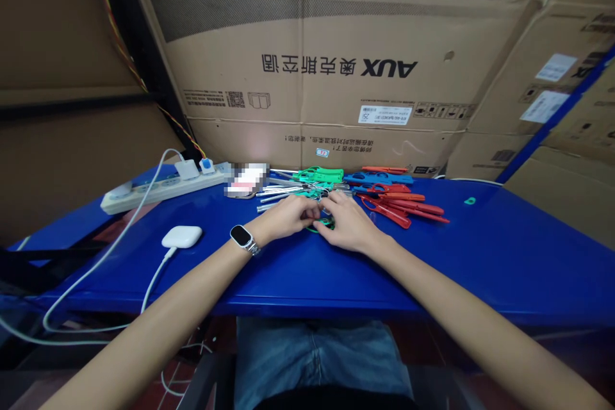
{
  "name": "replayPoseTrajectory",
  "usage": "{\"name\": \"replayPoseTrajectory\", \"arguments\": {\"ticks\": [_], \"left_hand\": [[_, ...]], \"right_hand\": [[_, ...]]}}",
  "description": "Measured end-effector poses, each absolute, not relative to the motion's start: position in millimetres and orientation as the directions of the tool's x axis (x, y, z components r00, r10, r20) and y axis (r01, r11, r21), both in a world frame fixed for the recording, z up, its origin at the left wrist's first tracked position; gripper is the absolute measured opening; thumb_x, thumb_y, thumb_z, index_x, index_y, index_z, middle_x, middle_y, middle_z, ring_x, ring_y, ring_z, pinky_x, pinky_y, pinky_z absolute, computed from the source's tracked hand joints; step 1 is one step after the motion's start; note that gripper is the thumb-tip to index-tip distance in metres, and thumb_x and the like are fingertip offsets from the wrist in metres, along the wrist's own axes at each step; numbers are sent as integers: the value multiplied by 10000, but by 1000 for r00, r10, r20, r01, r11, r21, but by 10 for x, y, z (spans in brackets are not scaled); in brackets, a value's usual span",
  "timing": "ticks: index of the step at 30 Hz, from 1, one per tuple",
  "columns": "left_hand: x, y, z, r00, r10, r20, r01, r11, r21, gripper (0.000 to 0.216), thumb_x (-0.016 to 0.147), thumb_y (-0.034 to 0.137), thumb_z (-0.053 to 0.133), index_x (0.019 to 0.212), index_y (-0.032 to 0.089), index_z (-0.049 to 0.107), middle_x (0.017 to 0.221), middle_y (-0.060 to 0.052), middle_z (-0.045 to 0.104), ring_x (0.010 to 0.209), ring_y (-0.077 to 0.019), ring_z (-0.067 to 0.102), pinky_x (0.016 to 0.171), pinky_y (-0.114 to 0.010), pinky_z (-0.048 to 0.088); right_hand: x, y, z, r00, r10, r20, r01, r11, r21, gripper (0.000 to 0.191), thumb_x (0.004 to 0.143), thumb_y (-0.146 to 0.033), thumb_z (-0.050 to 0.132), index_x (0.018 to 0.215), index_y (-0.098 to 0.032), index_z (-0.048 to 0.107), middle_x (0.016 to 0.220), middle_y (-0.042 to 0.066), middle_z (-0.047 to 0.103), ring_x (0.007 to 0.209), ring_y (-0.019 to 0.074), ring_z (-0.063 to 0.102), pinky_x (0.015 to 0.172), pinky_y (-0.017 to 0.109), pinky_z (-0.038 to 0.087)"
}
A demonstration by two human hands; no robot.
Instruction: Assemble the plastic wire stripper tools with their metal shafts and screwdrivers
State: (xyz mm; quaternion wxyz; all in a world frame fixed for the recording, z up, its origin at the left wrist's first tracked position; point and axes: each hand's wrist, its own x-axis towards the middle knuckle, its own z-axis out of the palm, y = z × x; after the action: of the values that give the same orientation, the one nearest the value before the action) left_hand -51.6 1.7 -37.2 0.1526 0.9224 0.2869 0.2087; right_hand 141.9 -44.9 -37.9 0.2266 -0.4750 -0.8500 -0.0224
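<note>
My left hand [296,216], with a watch [243,238] on the wrist, has its fingers curled in a pinch at the middle of the blue table. My right hand [350,221] meets it, thumb and fingers bent around a small green looped piece [327,224]. The hands cover most of that piece, and what the left fingertips pinch is hidden. Just behind lie silver metal strips [276,191] and green plastic pieces [319,175]. To the right are blue pieces with loops, like scissor handles [379,178], and a fan of red plastic pieces [403,204].
A white power strip [158,191] with plugs lies at the back left, near a blurred phone-like object [246,180]. A white case [181,236] on a cable sits at left. Cardboard [331,32] walls the back. A tiny green piece [469,200] lies right.
</note>
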Motion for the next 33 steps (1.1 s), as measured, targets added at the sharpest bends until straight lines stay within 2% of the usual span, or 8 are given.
{"name": "replayPoseTrajectory", "arguments": {"ticks": [4,8,12,17,25,33], "left_hand": [[-514,15,-366,745,601,289,465,-779,421,99,812,74,656,842,167,641,740,15,662,657,-125,585,621,-227,409],[-573,-10,-280,743,597,303,489,-793,363,74,819,131,685,865,172,643,792,4,634,725,-148,585,654,-246,421],[-655,-26,-228,785,547,290,456,-828,326,55,846,228,693,878,193,721,936,-33,617,834,-171,607,750,-272,458],[-652,-19,-292,821,534,199,462,-828,317,100,850,173,670,871,208,761,900,-25,650,733,-141,613,681,-252,439],[-636,-1,-319,815,550,179,492,-822,286,107,854,170,663,858,209,763,862,-31,670,777,-159,616,705,-252,432],[-632,15,-334,826,534,181,483,-835,264,116,875,199,647,870,207,763,886,-39,681,796,-166,615,716,-254,440]], "right_hand": [[1347,-468,-421,-406,845,347,814,507,-283,125,825,-294,637,901,-197,614,869,63,641,821,210,573,713,317,435],[1333,-445,-481,-374,853,365,801,495,-337,69,813,-236,630,771,-192,598,830,62,653,780,193,588,694,299,425],[1323,-433,-508,-361,855,373,801,489,-346,28,804,-208,627,784,-189,632,815,63,663,757,195,598,683,297,420],[1339,-415,-505,-344,864,367,792,477,-380,54,790,-189,637,831,-186,673,826,60,676,743,186,596,672,285,412],[1333,-453,-406,-342,876,339,845,445,-298,75,795,-189,621,754,-187,684,792,64,652,717,178,569,633,277,376],[1312,-474,-388,-313,899,305,885,393,-250,89,809,-213,603,808,-185,688,847,81,652,740,196,582,628,290,379]]}}
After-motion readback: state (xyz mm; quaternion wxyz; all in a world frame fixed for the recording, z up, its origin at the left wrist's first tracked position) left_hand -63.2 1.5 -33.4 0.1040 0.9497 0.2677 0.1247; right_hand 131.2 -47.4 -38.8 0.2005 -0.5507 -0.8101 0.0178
